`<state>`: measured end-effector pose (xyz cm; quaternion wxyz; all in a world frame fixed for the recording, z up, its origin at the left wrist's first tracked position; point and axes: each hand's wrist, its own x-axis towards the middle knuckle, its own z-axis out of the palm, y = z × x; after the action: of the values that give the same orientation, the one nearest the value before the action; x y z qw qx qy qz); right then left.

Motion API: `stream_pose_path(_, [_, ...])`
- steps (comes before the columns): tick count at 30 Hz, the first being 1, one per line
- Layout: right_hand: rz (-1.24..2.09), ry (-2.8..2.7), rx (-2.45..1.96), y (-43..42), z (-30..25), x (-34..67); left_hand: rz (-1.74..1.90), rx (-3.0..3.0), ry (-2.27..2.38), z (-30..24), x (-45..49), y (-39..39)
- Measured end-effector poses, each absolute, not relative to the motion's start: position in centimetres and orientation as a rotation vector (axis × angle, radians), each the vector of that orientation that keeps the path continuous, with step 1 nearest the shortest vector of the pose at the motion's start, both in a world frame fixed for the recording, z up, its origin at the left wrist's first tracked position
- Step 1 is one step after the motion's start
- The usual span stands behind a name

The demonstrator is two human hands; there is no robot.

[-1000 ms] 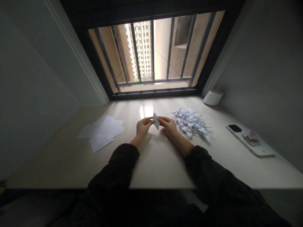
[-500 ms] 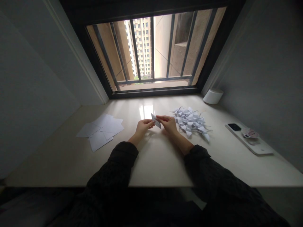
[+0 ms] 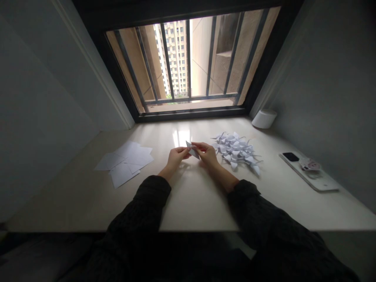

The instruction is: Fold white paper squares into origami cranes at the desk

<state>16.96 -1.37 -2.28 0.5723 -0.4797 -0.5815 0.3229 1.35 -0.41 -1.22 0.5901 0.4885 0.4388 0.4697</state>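
Fingers (image 3: 184, 151) of my left hand (image 3: 175, 157) and right hand (image 3: 208, 154) are closed on a small folded paper (image 3: 191, 149), held just above the counter (image 3: 190, 203) near its middle. I see a heap of folded shapes (image 3: 236, 152) just right of it, loose sheets (image 3: 126, 162) toward the left edge
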Motion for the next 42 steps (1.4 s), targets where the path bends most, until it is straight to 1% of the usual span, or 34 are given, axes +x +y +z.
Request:
stream_pose_path(5, [0.966,-1.143,-1.128,-1.1,-2.7,16.8,1.15,1.111,1.02,-1.1,1.5,-0.5])
stream_pose_path(10, [1.105,-1.133,-1.16,-1.1,-2.5,16.9,1.185,1.129,1.046,-0.9,1.5,-0.6])
stream_pose_path(16, [1.098,-1.206,-1.103,-1.2,-2.2,17.1,1.152,1.137,1.048,-0.8,1.5,-0.7])
stream_pose_path(25, [1.166,-1.213,-1.13,-1.5,-2.0,16.8,1.253,1.102,1.063,-0.6,1.6,-0.8])
stream_pose_path(33, [1.195,-1.226,-1.094,-1.2,-2.4,17.0,1.191,1.196,1.106,-0.4,1.4,-0.5])
stream_pose_path(42, [1.212,-1.334,-1.066,-1.6,-1.4,17.4,1.109,1.107,0.985,-0.4,0.2,0.1])
